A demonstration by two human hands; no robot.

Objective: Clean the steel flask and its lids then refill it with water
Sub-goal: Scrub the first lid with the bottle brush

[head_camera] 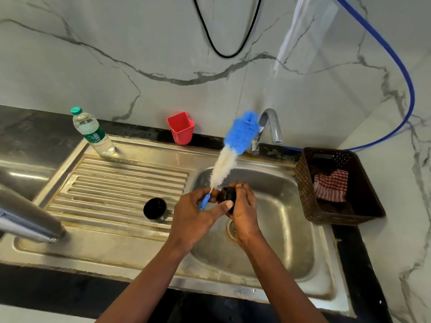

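My left hand (194,212) grips the blue handle of a bottle brush (235,143), whose blue and white bristles point up and away over the sink basin (286,217). In my right hand (243,206) I hold a small black inner lid (225,194), and my left thumb lies against it. Both hands meet above the basin. A black outer lid (155,209) stands on the ribbed drainboard (116,183). The steel flask (28,217) stands at the near left of the drainboard, leaning out of the frame.
A plastic water bottle (93,132) with a green cap stands at the drainboard's far corner. Against the wall sits a red cup (180,128). The steel tap (270,127) rises behind the basin. To the right, a brown basket (335,185) holds a striped cloth.
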